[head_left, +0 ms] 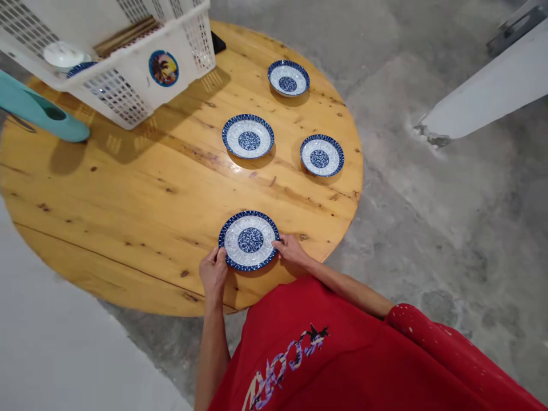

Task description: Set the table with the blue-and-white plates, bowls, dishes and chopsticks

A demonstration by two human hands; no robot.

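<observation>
Near the near edge of the desk (141, 211), the large plate (249, 240) is held between two hands. Its left rim is pinched by the left hand (214, 269), and its right rim by the right hand (291, 248), each thumb being laid on top. The fingers below are mostly hidden (so how firmly they are curled cannot be told). If one rim were released too early, the plate could be tipped and knocked on the wood; if it were drawn back too far, it could be dropped over the near edge. Farther on, close to the right edge, the small plate (322, 155) might be pushed off by a wide sleeve or elbow. The middle plate (248, 136), set more inward, might be chipped by a careless slide. By the far right edge, the far plate (288, 78) is similarly exposed.
</observation>
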